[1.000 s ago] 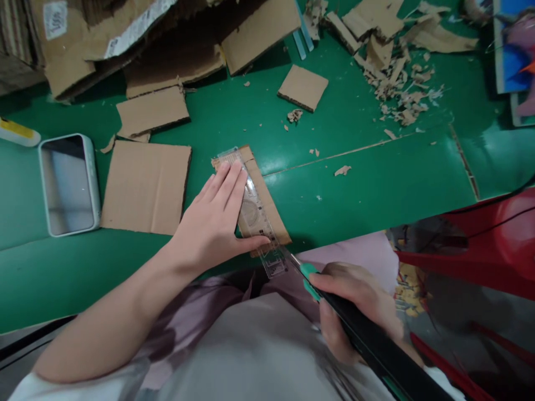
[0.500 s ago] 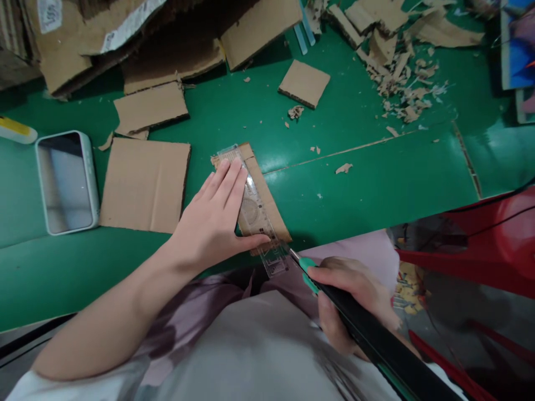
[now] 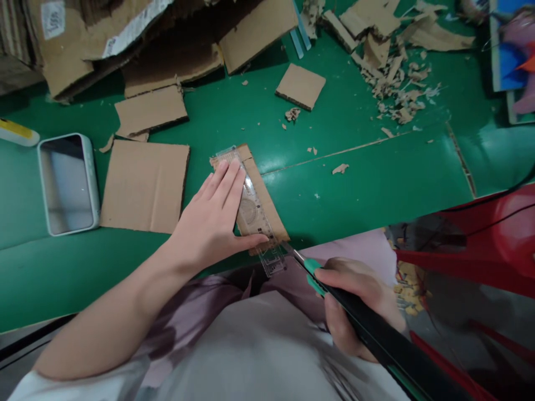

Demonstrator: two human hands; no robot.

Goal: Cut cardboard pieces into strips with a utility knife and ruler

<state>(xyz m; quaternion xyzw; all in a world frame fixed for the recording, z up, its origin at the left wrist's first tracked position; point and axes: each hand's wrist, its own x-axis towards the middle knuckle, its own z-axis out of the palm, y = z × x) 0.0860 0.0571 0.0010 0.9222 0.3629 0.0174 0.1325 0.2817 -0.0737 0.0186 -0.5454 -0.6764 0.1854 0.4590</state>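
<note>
My left hand (image 3: 213, 214) lies flat with its fingers stretched out, pressing a clear plastic ruler (image 3: 249, 210) onto a narrow piece of cardboard (image 3: 267, 203). One end of the ruler juts past the cardboard over the table's near edge. In my right hand (image 3: 355, 278) is a black utility knife (image 3: 380, 334) with a green front part, my fingers wrapped round it. Its blade points up and left, at the cardboard's near corner beside the ruler; whether the tip touches it I cannot tell.
A square of cardboard (image 3: 144, 186) and a phone (image 3: 69, 184) lie to the left on the green table (image 3: 359, 195). Cut cardboard (image 3: 259, 33) is heaped behind, with a small cardboard piece (image 3: 300, 86) nearer. Torn scraps (image 3: 401, 83) litter the far right. A red stool (image 3: 501, 239) stands at right.
My right hand and the knife have shifted slightly right and down. My left hand stays flat on the ruler. The whole view has shifted slightly.
</note>
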